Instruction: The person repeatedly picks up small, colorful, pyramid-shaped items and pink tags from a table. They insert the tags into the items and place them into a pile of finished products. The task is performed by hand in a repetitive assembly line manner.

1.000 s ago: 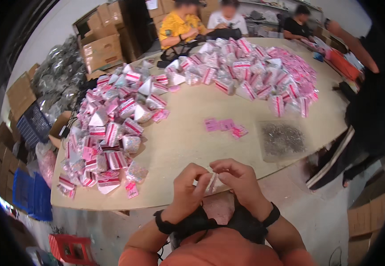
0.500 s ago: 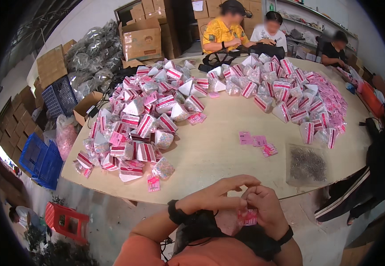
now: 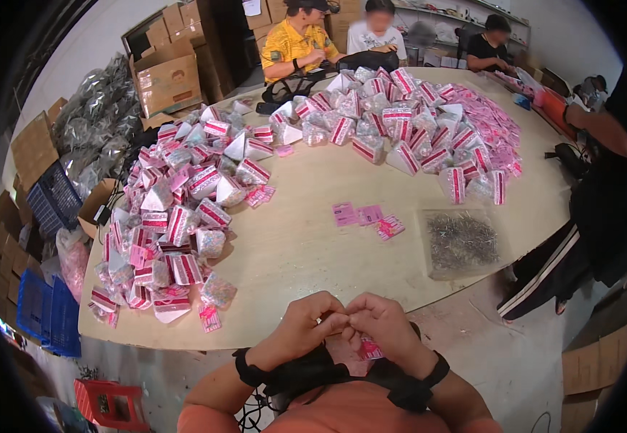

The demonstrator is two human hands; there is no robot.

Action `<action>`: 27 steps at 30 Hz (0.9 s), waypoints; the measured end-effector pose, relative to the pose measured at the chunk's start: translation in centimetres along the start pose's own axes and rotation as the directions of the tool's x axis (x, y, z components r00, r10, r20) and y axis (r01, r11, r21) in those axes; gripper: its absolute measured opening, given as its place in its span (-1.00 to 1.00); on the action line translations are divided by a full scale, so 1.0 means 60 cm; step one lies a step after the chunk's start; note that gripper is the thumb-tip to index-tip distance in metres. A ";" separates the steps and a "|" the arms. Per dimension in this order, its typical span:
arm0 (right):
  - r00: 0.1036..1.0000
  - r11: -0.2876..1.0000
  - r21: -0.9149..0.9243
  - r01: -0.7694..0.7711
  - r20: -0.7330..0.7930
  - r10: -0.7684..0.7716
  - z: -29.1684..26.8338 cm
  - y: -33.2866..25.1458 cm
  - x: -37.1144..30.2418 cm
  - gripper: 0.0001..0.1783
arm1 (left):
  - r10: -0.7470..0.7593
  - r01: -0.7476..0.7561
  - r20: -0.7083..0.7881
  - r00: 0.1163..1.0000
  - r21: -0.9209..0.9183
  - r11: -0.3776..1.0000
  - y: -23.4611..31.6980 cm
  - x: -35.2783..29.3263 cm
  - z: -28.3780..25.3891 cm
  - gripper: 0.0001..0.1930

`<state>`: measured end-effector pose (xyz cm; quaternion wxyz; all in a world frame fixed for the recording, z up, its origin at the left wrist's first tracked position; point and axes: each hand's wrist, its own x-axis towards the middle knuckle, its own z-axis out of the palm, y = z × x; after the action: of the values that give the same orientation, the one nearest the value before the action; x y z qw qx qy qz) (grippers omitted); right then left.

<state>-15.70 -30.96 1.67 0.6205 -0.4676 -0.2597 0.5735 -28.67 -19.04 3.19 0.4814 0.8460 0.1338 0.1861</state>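
Observation:
Both my hands meet above my lap at the table's near edge. My right hand (image 3: 388, 330) is closed on a small pink card (image 3: 371, 350), which hangs below its fingers. My left hand (image 3: 312, 322) is pinched, its fingertips touching those of the right. Whatever sits between the left fingers is too small to make out. On the table (image 3: 299, 252) ahead lie three loose pink cards (image 3: 368, 215). To the right stands a shallow clear tray (image 3: 427, 270) of thin metal pieces.
Heaped clear bags with pink-and-white labels (image 3: 183, 209) cover the table's left; another heap (image 3: 400, 119) lies at the back beside piled pink cards (image 3: 490, 126). Several people sit along the far side. Someone in dark clothes (image 3: 606, 195) stands at right. A red stool (image 3: 111, 404) and blue crates (image 3: 48, 310) are at left.
My left fingers, spread before, have closed into a pinch against the right fingertips. The right hand still has the pink card. The whole view has shifted, with the table scene farther left.

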 end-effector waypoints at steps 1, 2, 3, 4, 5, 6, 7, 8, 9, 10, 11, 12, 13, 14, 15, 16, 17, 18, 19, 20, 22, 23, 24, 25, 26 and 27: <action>0.999 0.999 -0.045 0.030 -0.017 -0.031 0.001 0.001 0.000 -0.91 | -0.034 0.035 -0.013 0.999 0.031 0.999 -0.001 0.002 0.003 -0.90; 0.998 0.994 -0.090 0.058 -0.032 -0.061 0.001 0.002 0.001 -0.89 | -0.038 0.039 -0.024 0.999 0.027 0.999 -0.002 0.005 0.007 -0.89; 0.995 0.987 -0.137 0.082 -0.044 -0.089 0.002 0.004 0.001 -0.88 | -0.044 0.045 -0.037 0.998 0.021 0.999 -0.005 0.007 0.010 -0.89; 0.977 0.937 -0.309 0.163 -0.081 -0.197 0.005 0.006 0.001 -0.88 | -0.051 0.052 -0.050 0.997 0.016 0.999 -0.009 0.009 0.013 -0.89; 0.947 0.850 -0.475 0.227 -0.097 -0.307 0.009 0.009 -0.001 -0.87 | -0.106 0.103 -0.048 0.993 -0.066 0.993 -0.012 0.011 0.016 -0.89; 0.906 0.730 -0.627 0.271 -0.091 -0.414 0.010 0.010 -0.002 -0.86 | -0.161 0.153 -0.041 0.986 -0.147 0.977 -0.015 0.012 0.019 -0.89; 0.812 0.498 -0.774 0.391 0.035 -0.583 0.008 0.009 0.000 -0.86 | -0.214 0.202 -0.030 0.976 -0.226 0.953 -0.017 0.013 0.021 -0.88; 0.689 0.218 -0.860 0.462 0.193 -0.699 0.004 0.008 0.004 -0.85 | -0.259 0.243 -0.003 0.966 -0.336 0.910 -0.015 0.015 0.023 -0.88; 0.552 -0.082 -0.875 0.477 0.371 -0.747 -0.001 0.007 0.007 -0.84 | -0.300 0.282 0.031 0.954 -0.439 0.853 -0.013 0.017 0.024 -0.87; 0.556 -0.102 -0.886 0.453 0.370 -0.745 -0.003 0.012 0.007 -0.83 | -0.336 0.319 0.069 0.939 -0.535 0.782 -0.011 0.019 0.024 -0.86; 0.560 -0.120 -0.895 0.430 0.369 -0.742 -0.004 0.019 0.007 -0.82 | -0.360 0.347 0.096 0.928 -0.571 0.744 -0.010 0.020 0.024 -0.87; 0.565 -0.138 -0.903 0.407 0.367 -0.739 -0.006 0.023 0.007 -0.81 | -0.381 0.375 0.125 0.916 -0.606 0.702 -0.009 0.023 0.023 -0.87; 0.574 -0.139 -0.902 0.409 0.373 -0.729 -0.008 0.025 0.005 -0.85 | -0.401 0.402 0.155 0.903 -0.637 0.658 -0.009 0.025 0.023 -0.87; 0.581 -0.142 -0.900 0.413 0.380 -0.720 -0.009 0.027 0.004 -0.90 | -0.405 0.411 0.173 0.898 -0.662 0.627 -0.014 0.024 0.025 -0.88; 0.589 -0.143 -0.898 0.416 0.386 -0.710 -0.011 0.027 0.003 -0.93 | -0.409 0.420 0.192 0.892 -0.686 0.594 -0.022 0.024 0.028 -0.88; 0.588 -0.150 -0.903 0.403 0.381 -0.713 -0.012 0.025 0.001 -0.94 | -0.412 0.429 0.210 0.887 -0.708 0.561 -0.026 0.024 0.031 -0.88; 0.588 -0.158 -0.908 0.389 0.376 -0.716 -0.011 0.021 -0.001 -0.94 | -0.412 0.433 0.206 0.888 -0.679 0.593 -0.025 0.027 0.032 -0.89; 0.588 -0.165 -0.912 0.375 0.372 -0.718 -0.012 0.018 -0.003 -0.94 | -0.412 0.436 0.202 0.889 -0.649 0.624 -0.024 0.030 0.033 -0.89; 0.606 -0.157 -0.917 0.366 0.363 -0.708 -0.015 0.017 -0.004 -0.94 | -0.412 0.439 0.197 0.890 -0.617 0.653 -0.023 0.035 0.033 -0.90; 0.622 -0.153 -0.922 0.356 0.356 -0.697 -0.021 0.015 -0.005 -0.94 | -0.395 0.449 0.230 0.889 -0.602 0.661 -0.020 0.043 0.033 -0.90; 0.615 -0.144 -0.924 0.354 0.346 -0.708 -0.036 0.013 -0.008 -0.94 | -0.363 0.468 0.295 0.884 -0.569 0.676 -0.014 0.066 0.029 -0.89; 0.591 -0.140 -0.923 0.359 0.341 -0.731 -0.046 0.012 -0.010 -0.93 | -0.283 0.340 0.194 0.939 -0.411 0.846 -0.019 0.081 0.031 -0.90; 0.566 -0.136 -0.920 0.368 0.338 -0.752 -0.051 0.012 -0.010 -0.92 | -0.177 0.197 0.109 0.978 -0.218 0.956 -0.031 0.098 0.033 -0.89; 0.597 -0.004 -0.933 0.360 0.233 -0.768 -0.053 0.010 -0.013 -0.90 | -0.049 0.050 0.049 0.998 -0.003 0.999 -0.037 0.115 0.033 -0.88; 0.629 0.130 -0.933 0.336 0.119 -0.768 -0.055 0.008 -0.020 -0.88 | 0.060 -0.066 0.030 0.998 0.227 0.972 -0.033 0.138 0.034 -0.86; 0.659 0.261 -0.910 0.322 0.017 -0.752 -0.054 0.007 -0.025 -0.86 | 0.190 -0.187 0.024 0.982 0.325 0.927 -0.039 0.158 0.035 -0.87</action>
<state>-13.41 -33.33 0.20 0.5000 -0.6981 -0.5123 -0.0102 -19.37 -15.63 1.94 0.3144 0.9221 0.0826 0.2100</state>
